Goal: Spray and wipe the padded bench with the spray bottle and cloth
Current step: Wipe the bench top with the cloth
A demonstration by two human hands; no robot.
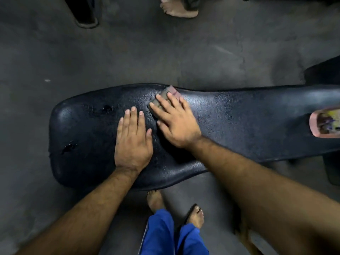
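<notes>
- Floor (92, 57): grey concrete, all round the worktop.
- Worktop (239, 126): black padded bench, lying left-right; two tears in the vinyl near its left end.
- Left hand (133, 142): flat, palm down, grip wide, holding nothing, left of centre.
- Right hand (176, 120): fingers spread, pressing the cloth down, just beside the left hand.
- Spray bottle (325, 124): pinkish, at the right end, cut by the frame.
- Cloth (165, 97): folded, grey-brown, at the far edge, mostly under the fingers.
</notes>
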